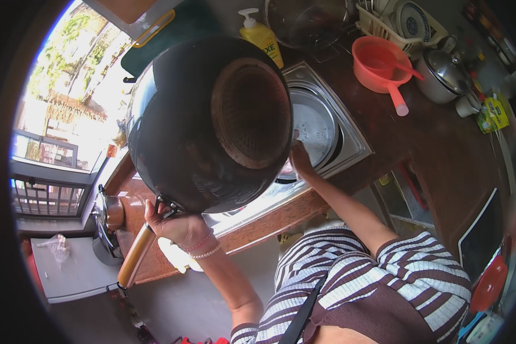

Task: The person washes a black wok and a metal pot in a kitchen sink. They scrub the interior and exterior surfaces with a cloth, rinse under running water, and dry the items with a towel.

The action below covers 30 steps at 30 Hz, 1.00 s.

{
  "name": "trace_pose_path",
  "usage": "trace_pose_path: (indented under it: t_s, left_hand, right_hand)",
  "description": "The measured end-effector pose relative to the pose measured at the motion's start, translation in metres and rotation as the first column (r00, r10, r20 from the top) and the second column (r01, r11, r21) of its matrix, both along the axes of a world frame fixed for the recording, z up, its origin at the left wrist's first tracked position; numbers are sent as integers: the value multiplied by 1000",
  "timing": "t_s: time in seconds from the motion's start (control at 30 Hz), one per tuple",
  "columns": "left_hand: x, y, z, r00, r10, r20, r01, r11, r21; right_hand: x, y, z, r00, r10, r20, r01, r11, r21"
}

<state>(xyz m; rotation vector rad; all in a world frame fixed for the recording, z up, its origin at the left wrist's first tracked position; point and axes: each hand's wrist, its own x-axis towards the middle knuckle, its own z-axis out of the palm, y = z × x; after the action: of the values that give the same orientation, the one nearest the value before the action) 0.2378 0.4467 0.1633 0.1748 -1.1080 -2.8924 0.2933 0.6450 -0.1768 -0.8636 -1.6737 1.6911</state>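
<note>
A large dark wok [176,129] is tipped on its side over the sink, its round, worn base [253,114] facing me. My left hand [180,228] grips it where the wooden handle [136,253] meets the bowl. At the wok's right edge is my right hand [301,159], its fingers partly hidden behind the rim. Something pale pink [286,170] shows beside that hand, too covered to identify. Behind the wok, a round metal basin [311,124] sits in the stainless steel sink [356,148]. The wok's inside is hidden.
A yellow pump bottle [262,38] stands behind the sink. Rightward are a red plastic dipper [380,64], a lidded pot [440,75] and a dish rack [387,38]. Left, a pressure cooker [112,210] stands on the counter near the window [60,159].
</note>
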Motion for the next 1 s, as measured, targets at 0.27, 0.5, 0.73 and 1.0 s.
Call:
trace_pose_path:
  t_s: [0.27,0.5,0.73,1.0]
  left_hand:
    - [10,-30,37,981,182,-62,-182,983,12]
    - [-8,-101,56,935,276,-224,-294,954,-50]
    - [24,-257,70,380,246,-891,-920,7,-391]
    - [42,-383,58,767,542,-344,-614,775,-149]
  right_hand:
    - [33,29,22,743,12,669,-391,819,419]
    - [44,28,45,829,84,553,-384,804,454]
    - [68,25,34,845,110,523,-404,773,489]
    - [60,3,52,877,161,452,-402,761,509]
